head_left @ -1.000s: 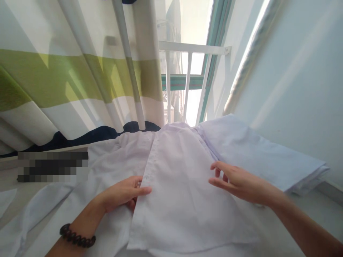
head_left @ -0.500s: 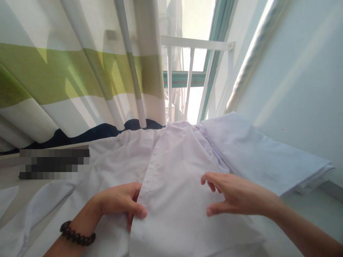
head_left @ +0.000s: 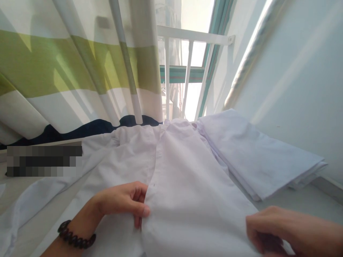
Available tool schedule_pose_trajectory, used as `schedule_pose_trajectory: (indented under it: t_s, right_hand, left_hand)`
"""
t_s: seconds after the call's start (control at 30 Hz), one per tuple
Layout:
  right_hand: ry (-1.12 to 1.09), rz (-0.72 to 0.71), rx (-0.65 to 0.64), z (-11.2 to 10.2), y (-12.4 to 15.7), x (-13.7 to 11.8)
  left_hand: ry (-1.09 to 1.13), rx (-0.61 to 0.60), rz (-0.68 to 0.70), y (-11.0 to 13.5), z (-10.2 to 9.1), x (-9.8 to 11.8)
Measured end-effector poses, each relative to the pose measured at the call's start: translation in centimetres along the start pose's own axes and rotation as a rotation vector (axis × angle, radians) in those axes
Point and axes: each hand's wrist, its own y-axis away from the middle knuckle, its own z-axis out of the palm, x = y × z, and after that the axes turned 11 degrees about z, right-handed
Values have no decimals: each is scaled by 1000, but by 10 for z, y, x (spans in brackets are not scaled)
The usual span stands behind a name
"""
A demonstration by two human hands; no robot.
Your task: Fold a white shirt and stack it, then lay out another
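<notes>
A white button shirt lies spread flat in front of me, its right front panel laid over the left. My left hand, with a dark bead bracelet on the wrist, pinches the button edge of that panel between thumb and fingers. My right hand is at the lower right, fingers curled down onto the shirt's right edge; whether it grips the cloth is hard to see.
A stack of folded white garments lies to the right against the pale wall. A green-and-white striped curtain hangs behind, beside a window with a white railing. A pixelated patch covers the left edge.
My right hand has slid from the middle of the panel down and to the right edge, its fingers now curled. My left hand has closed its pinch on the button edge.
</notes>
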Motion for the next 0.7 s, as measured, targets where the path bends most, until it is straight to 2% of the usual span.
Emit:
schedule_pose_trajectory:
  t_s: [0.07,0.1,0.17,0.2,0.23,0.27,0.4,0.43,0.47,0.53,0.6,0.7]
  right_hand:
    - [56,18,-114,3,-14,-6]
    - [77,28,-111,3,-23,-12]
    - [92,14,-15,2,-42,-27]
    - [93,-15,37,-1,-50,-36]
    - [97,-54,94,-4,-60,-45]
    - [108,-96,162,-7,-69,-55]
    - [215,-177,454,-20,-128,-84]
    - [240,-149,508,-22,-148,-87]
    - [261,-94,548,-24,-170,-89]
    - [281,6,546,-29,-214,-87]
    - [277,80,531,-30,-255,-82]
    - [249,137,542,-25,-298,-77]
  left_hand:
    - [-39,-12,-41,1,3,2]
    - [-55,-18,-74,2,5,3]
    - [-93,-11,-139,5,6,8]
    - [-138,31,-151,6,5,10]
    - [-215,124,-143,7,4,13]
    - [-326,268,-115,7,2,16]
    - [-989,1029,116,-1,-16,9]
    - [-1161,1151,180,-5,-21,3]
    - [-1321,1217,216,-8,-27,-4]
    - [-1525,1203,202,-15,-40,-17]
    - [-1614,1169,125,-18,-54,-22]
    - [-1674,1180,18,-19,-76,-14]
